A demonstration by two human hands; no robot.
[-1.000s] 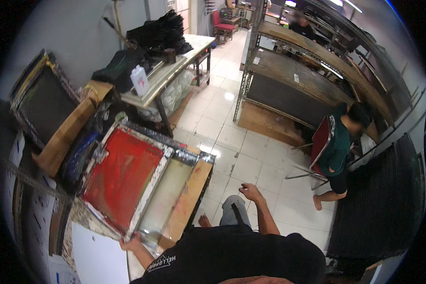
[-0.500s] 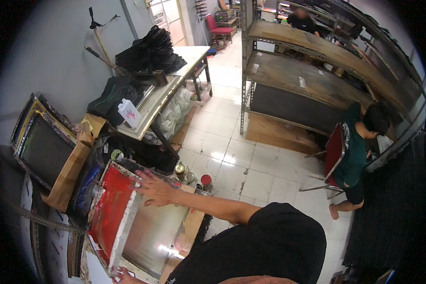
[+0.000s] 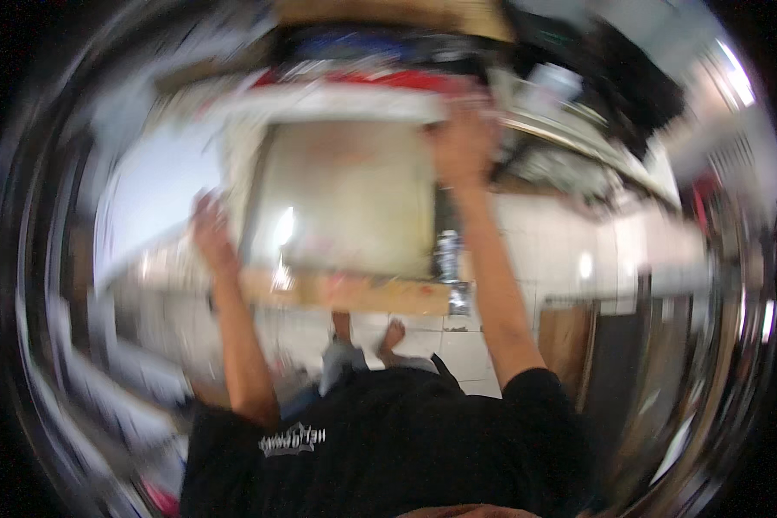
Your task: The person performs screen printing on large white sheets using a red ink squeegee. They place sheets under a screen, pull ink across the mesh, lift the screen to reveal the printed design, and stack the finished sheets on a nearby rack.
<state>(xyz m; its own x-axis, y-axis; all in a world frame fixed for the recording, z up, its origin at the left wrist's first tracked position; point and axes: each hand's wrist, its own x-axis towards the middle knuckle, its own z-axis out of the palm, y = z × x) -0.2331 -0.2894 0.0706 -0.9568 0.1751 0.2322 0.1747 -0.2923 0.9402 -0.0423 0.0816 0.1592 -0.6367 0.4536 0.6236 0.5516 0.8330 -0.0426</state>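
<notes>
Motion blur smears the whole view. My right hand (image 3: 464, 142) is at the right end of the raised white-edged frame (image 3: 337, 102) with a red screen; whether its fingers grip the edge is too blurred to tell. Below the frame lies a pale, shiny rectangular plate (image 3: 345, 198) on the worktable. My left hand (image 3: 211, 226) is left of that plate, beside the right edge of a large white sheet (image 3: 160, 194). Its fingers are smeared, and I cannot make out whether they touch the sheet.
A wooden strip (image 3: 345, 292) forms the table's near edge, with my bare feet (image 3: 391, 335) on the tiles beyond it. To the right stand a side table (image 3: 578, 138) with a white bottle (image 3: 554, 85) and dark piles. Shelving (image 3: 639, 345) is at the lower right.
My view has swung left to face the worktable squarely. My left hand has moved from the frame's near corner to beside the white sheet; my right hand remains near the frame's other end.
</notes>
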